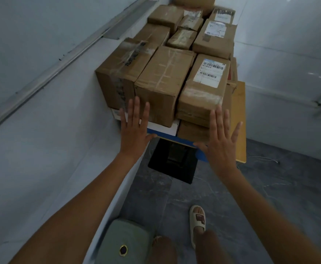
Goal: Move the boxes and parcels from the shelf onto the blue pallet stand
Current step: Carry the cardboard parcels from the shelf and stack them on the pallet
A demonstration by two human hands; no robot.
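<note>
Both forearms are left bare, no sleeves being seen. A cream slide sandal (197, 222) with a brown patch is worn.

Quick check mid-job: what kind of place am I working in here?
Probably a parcel storage or sorting room. Taped cardboard boxes are stacked tightly on a blue stand, one box's barcode shipping label faces up, and bare pale walls and a grey floor surround them.

Top edge cuts off the farthest box (194, 1); label print (211, 70) unreadable.
</note>
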